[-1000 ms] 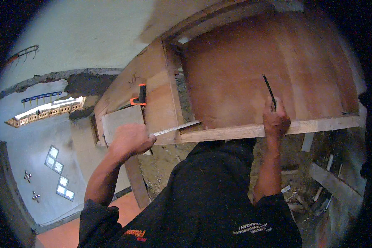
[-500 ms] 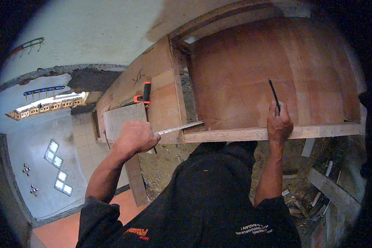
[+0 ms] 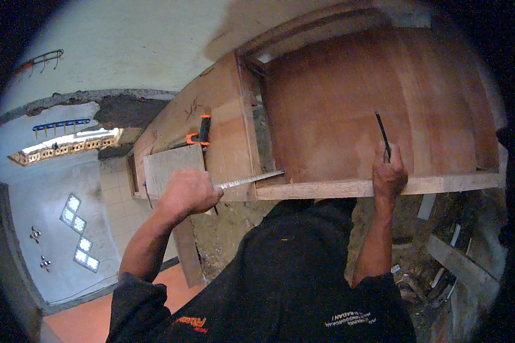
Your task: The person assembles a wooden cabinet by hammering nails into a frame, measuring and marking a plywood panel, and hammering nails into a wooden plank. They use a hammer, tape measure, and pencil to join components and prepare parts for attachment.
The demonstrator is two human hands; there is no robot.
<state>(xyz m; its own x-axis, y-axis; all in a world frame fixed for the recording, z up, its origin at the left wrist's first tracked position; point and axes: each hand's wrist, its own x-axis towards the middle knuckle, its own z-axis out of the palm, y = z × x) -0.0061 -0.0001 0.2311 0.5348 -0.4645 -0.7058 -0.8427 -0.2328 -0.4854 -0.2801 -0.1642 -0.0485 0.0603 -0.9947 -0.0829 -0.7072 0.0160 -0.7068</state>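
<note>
My left hand [image 3: 190, 191] is closed in a fist around one end of a pale, marked ruler [image 3: 249, 179]. Its blade reaches right, across the near corner of a wooden frame [image 3: 326, 188]. Below the fist pokes a dark narrow end, roughly square to the blade; the part in between is hidden by my fingers. Slim and black, a pencil [image 3: 382, 128] points up and away from my right hand [image 3: 390, 171], whose fingers pinch its lower end. That hand rests at the frame's front rail, over the reddish-brown plywood panel [image 3: 337, 103].
An orange-and-black handled tool [image 3: 200, 131] lies on the wooden surface left of the frame, beside a grey board [image 3: 174, 163]. At the lower right are scrap planks [image 3: 460, 263] and debris on the ground. A wall with a blue hook rack [image 3: 61, 124] stands far left.
The view has shifted very slightly. Both hands keep the same grips, with the ruler across the frame corner and the pencil pointing upward.
</note>
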